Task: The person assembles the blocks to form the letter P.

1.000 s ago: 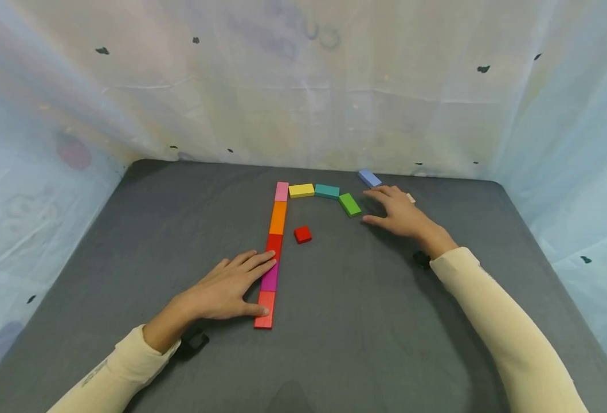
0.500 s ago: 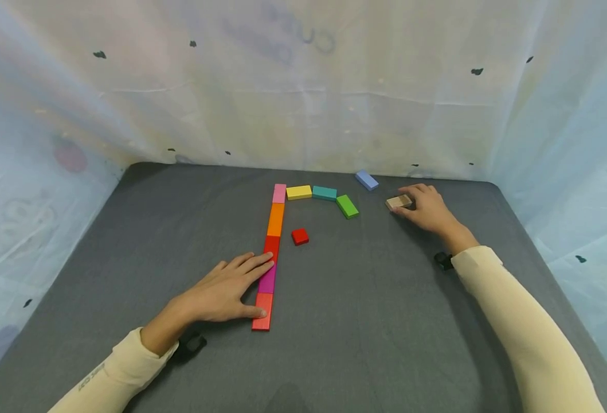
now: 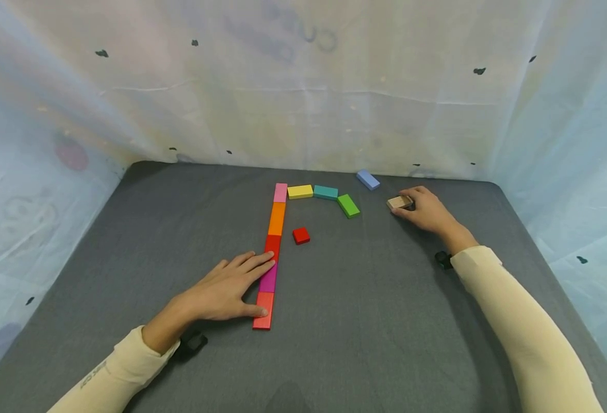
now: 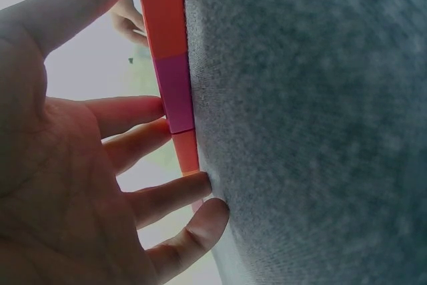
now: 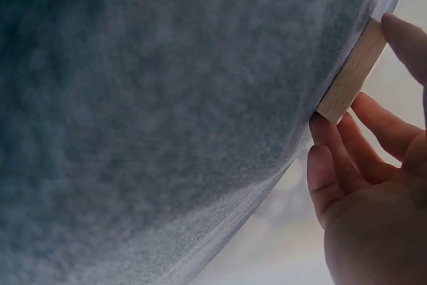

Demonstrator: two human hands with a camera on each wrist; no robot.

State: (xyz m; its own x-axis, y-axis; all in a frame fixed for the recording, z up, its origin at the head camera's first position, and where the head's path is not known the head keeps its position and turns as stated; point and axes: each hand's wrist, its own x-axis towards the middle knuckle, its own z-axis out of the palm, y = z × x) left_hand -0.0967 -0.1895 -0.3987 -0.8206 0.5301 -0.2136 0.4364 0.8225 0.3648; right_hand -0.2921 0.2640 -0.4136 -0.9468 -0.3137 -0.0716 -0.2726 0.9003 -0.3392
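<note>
The wooden block [image 3: 398, 202] was gripped by the right hand [image 3: 427, 212], pinched between thumb and fingers towards the far right of the grey-covered desk [image 3: 355, 344]; its pale grain was plainly shown by the right wrist camera. On the other side, the left hand [image 3: 223, 292] was laid with fingers spread and straight. The coral block [image 3: 265, 300] was touched by its thumb, and the red block [image 3: 273, 242] and magenta block [image 3: 269, 280] were reached by its fingertips!

A straight line was formed end to end there: coral nearest, then magenta, red, the orange block [image 3: 277, 218] and, farthest off, the pink block [image 3: 280, 193]. From the pink one a row was carried rightward by the yellow block [image 3: 300, 192] and the teal block [image 3: 326, 193], and the green block [image 3: 348, 206] was set aslant at the teal end. The blue block [image 3: 368, 179] was placed apart, near the far edge, and the small red block [image 3: 301, 236] was seen alone, right of the line. Behind the desk, a pale sheet [image 3: 308, 97] was hung.
</note>
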